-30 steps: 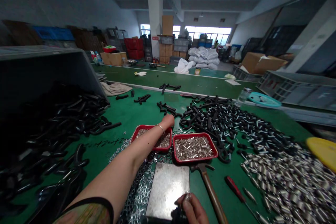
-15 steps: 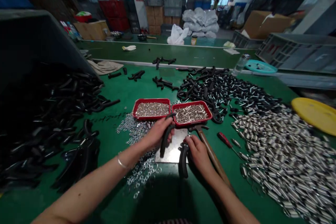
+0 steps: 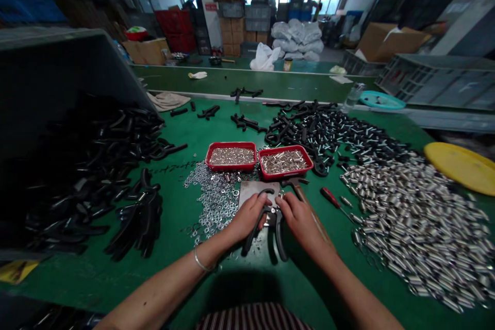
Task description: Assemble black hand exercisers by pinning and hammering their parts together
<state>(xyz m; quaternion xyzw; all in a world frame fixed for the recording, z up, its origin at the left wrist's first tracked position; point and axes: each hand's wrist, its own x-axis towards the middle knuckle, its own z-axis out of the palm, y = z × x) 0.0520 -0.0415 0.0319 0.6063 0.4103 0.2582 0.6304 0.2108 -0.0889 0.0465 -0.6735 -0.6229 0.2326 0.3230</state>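
My left hand (image 3: 249,217) is closed around a black curved plier-like handle (image 3: 250,242), whose hooked tip shows above the fingers. My right hand (image 3: 297,215) grips a second black handle (image 3: 280,240), its lower end pointing down toward me. The upper ends of both pieces meet between my hands, with a small round metal bit (image 3: 273,210) at the junction. Beneath them lies a flat metal plate (image 3: 249,188). A wooden-handled hammer (image 3: 315,216) rests beside my right hand, its handle partly hidden by my forearm.
Two red trays (image 3: 231,168) of small metal parts stand beyond the plate. Loose washers (image 3: 216,209) spread to the left, near a heap of black handles (image 3: 135,216). On the right are a red screwdriver (image 3: 329,196), piled springs (image 3: 421,227) and a yellow lid (image 3: 460,165).
My left hand has come down and toward my right hand, bringing its black handle against the other one. The view has shifted slightly left.
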